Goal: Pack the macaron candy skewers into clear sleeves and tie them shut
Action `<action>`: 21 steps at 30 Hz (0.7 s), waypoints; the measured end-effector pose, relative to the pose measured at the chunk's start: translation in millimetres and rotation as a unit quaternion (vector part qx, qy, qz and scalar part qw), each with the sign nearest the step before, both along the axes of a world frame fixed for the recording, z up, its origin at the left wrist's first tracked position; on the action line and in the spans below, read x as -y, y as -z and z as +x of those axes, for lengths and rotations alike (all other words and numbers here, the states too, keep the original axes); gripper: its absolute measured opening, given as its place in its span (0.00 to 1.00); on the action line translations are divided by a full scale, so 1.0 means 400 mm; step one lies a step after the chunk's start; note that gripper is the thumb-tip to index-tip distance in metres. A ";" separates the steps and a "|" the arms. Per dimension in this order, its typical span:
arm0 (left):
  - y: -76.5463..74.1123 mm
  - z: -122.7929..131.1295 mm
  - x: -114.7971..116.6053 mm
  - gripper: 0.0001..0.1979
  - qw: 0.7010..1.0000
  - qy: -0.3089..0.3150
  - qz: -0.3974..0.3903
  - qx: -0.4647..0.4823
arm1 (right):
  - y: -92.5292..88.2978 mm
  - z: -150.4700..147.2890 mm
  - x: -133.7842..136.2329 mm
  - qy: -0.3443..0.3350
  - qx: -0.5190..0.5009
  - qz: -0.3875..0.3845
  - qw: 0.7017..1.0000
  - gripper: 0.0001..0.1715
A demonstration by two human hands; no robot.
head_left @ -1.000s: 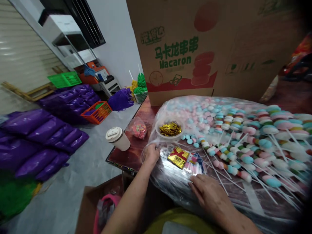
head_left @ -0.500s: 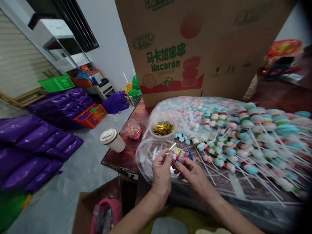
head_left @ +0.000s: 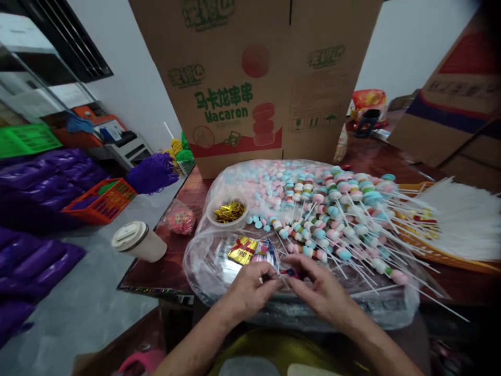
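Note:
Over the near edge of the plastic-covered tray my left hand (head_left: 250, 290) has its thumb and forefinger pinched together; what they hold, if anything, is hidden. Facing it, my right hand (head_left: 323, 287) curls its thumb and fingers around a small red and blue piece (head_left: 289, 272), too small to name. Just beyond the hands lie a gold packet of twist ties (head_left: 242, 250) and a printed packet (head_left: 266, 252). A round tub (head_left: 214, 222) of gold twist ties (head_left: 230, 211) stands behind them. Marshmallow skewers (head_left: 336, 230) on white sticks are heaped to the right.
Loose pink and blue marshmallows (head_left: 266, 183) lie under clear plastic (head_left: 219, 180). A lidded cup (head_left: 146, 245) and a bag of candies (head_left: 182, 219) stand left. A large cardboard box (head_left: 270, 68) rises behind. An orange basket (head_left: 462, 258) with white sticks (head_left: 465, 214) is right.
The view has turned to the right, bringing the basket of white sticks into sight. My hands have come lower and a little apart, uncovering the gold packet.

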State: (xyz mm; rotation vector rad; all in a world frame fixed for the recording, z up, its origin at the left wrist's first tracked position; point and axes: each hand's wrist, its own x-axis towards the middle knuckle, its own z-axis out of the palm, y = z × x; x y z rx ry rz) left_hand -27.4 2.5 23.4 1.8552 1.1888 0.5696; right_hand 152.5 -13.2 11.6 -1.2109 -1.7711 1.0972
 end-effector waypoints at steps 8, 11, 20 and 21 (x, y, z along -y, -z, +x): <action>0.057 0.000 0.033 0.09 0.989 -0.087 -0.093 0.075 | 0.067 -0.058 0.001 0.082 0.060 0.050 0.994 0.18; 0.074 -0.006 0.032 0.07 0.988 -0.137 -0.028 0.067 | 0.082 -0.070 -0.027 0.121 0.157 0.079 0.977 0.26; 0.078 -0.116 -0.007 0.09 0.962 -0.128 0.230 0.079 | 0.107 -0.029 -0.220 0.186 0.347 0.122 0.911 0.09; 0.075 -0.126 -0.008 0.09 0.958 -0.125 0.247 0.079 | 0.106 -0.023 -0.221 0.182 0.359 0.127 0.907 0.09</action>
